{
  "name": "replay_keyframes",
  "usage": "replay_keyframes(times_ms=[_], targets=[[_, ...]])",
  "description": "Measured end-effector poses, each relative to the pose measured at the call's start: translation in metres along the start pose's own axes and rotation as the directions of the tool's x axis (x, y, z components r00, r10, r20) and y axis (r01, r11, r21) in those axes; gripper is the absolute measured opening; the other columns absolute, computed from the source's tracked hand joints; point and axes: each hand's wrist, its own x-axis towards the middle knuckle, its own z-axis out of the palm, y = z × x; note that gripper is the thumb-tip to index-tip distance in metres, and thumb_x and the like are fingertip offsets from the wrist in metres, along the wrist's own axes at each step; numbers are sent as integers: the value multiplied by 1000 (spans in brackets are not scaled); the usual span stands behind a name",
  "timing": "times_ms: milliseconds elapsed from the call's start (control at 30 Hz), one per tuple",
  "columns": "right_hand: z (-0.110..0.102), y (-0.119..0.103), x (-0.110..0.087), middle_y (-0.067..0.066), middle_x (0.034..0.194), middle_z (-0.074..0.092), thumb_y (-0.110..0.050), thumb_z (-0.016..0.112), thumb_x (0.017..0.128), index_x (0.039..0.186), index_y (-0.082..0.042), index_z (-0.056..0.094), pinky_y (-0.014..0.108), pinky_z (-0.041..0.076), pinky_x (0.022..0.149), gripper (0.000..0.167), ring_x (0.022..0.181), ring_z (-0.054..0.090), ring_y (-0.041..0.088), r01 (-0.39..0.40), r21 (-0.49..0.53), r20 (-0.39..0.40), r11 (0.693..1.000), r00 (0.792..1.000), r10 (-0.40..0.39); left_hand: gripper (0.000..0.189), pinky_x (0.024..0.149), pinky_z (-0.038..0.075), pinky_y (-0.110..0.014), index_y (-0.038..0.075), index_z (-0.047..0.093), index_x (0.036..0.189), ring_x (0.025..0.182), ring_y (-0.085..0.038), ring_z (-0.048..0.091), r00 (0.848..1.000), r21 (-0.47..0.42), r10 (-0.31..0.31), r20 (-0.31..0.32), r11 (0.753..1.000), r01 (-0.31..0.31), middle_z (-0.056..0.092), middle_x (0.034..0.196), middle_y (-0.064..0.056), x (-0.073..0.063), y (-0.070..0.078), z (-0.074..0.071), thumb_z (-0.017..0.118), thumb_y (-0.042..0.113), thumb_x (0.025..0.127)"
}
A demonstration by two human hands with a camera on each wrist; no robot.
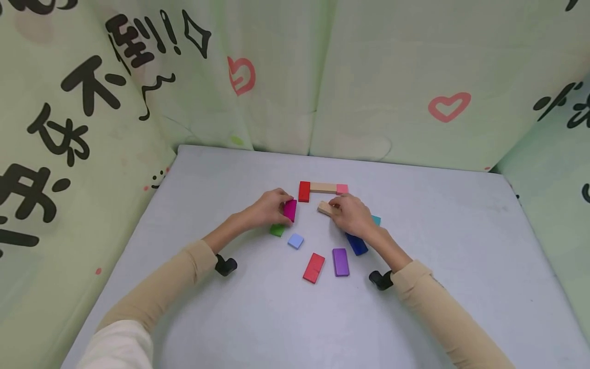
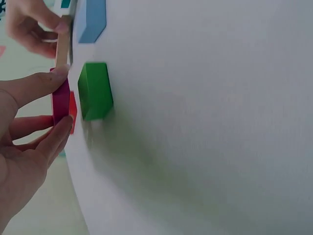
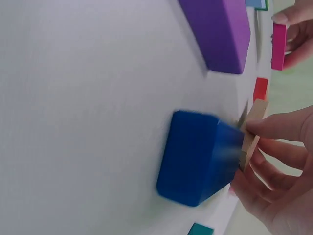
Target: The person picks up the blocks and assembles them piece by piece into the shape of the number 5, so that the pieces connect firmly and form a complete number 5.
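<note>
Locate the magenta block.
In the head view, the magenta block is pinched in the left hand, near the middle of the picture, with the green block just below and to its left.

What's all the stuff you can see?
Magenta block: 1, magenta, held, left
Tan block: 1, tan, held, right
Back red block: 1, red, back left
Long block: 1, tan, back middle
Pink block: 1, pink, back right
Green block: 1, green, leftmost
Light blue block: 1, light blue, near green block
Front red block: 1, red, front
Purple block: 1, purple, front
Dark blue block: 1, dark blue, right
Teal block: 1, teal, rightmost, partly hidden
Table: 1, whitish, underneath
Backdrop cloth: count unclear, pale green, around table
Printed marks: many, black and red, on cloth
Wrist cameras: 2, black, one each side
Sleeves: 2, beige, both sides
Left hand: 1, holding magenta block
Right hand: 1, holding tan block
</note>
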Motion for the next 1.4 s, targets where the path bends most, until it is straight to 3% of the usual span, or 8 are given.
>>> replay_keyframes(times_ms=[233, 500, 700, 1000, 1233, 1400], targets=[[-5, 11, 2, 22, 117, 66, -1, 64, 93, 126, 6, 69, 47, 55, 84, 34, 97, 61, 31, -34, -15, 8, 999, 999, 34, 67, 95, 57, -32, -5, 55, 144, 119, -28, 58, 999, 7, 41, 16, 999, -41, 57, 138, -18, -1, 10, 13, 84, 17, 87], [-7, 11, 4, 21, 119, 67, 0, 67, 92, 123, 5, 71, 47, 56, 86, 32, 98, 61, 31, -6, -38, 23, 999, 1000, 7, 67, 96, 57, -33, -5, 54, 145, 120, -28, 57, 997, 24, 70, 22, 997, -71, 56, 139, -18, 2, 13, 22, 83, 17, 88], [-9, 11, 5, 22, 117, 69, 1, 69, 92, 121, 5, 72, 48, 58, 87, 30, 99, 64, 31, 37, -29, 29, 999, 999, -36, 66, 98, 57, -35, -7, 55, 143, 122, -29, 57, 996, 60, 93, 9, 994, -93, 56, 138, -20, 4, 14, 27, 83, 16, 88], [-10, 14, 6, 20, 117, 71, 0, 71, 92, 122, 3, 73, 48, 57, 92, 30, 102, 65, 32, 8, -8, 38, 1000, 999, -7, 66, 101, 55, -36, -8, 54, 143, 127, -30, 55, 992, 93, 129, -15, 988, -127, 53, 142, -20, 2, 15, 31, 82, 17, 89], [-10, 14, 7, 20, 116, 71, 0, 72, 92, 122, 3, 73, 47, 57, 92, 31, 100, 64, 31, 11, -5, 37, 1000, 999, -10, 61, 105, 53, -36, -7, 57, 142, 135, -33, 53, 967, 137, 252, -17, 959, -248, 52, 148, -19, -5, 12, 29, 81, 14, 90], [-10, 14, 7, 21, 115, 71, 0, 72, 92, 122, 4, 73, 47, 57, 91, 31, 99, 64, 32, 13, -6, 34, 1000, 999, -13, 52, 105, 52, -36, -8, 60, 137, 137, -34, 53, 958, 149, 287, -5, 948, -283, 53, 149, -20, -9, 10, 28, 78, 11, 92]])
